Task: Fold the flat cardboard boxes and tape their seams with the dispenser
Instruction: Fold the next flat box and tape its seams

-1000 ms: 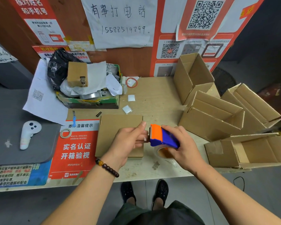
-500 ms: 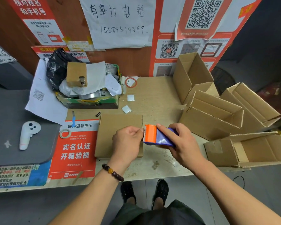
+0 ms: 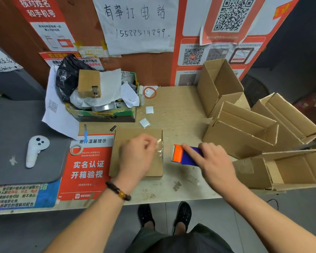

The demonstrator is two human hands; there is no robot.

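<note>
Since a second ago the left hand, pinching clear tape, has drawn away from the dispenser gripped by the right hand; keeping that strip taut should prevent wrinkles.

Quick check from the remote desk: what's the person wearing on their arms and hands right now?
Both forearms are bare, with no sleeves showing and no gloves. The left hand has a dark beaded bracelet with one amber bead at the wrist. The right hand and its wrist carry nothing: no watch, band or ring visible.

Both hands apparently curled, gripping
</note>
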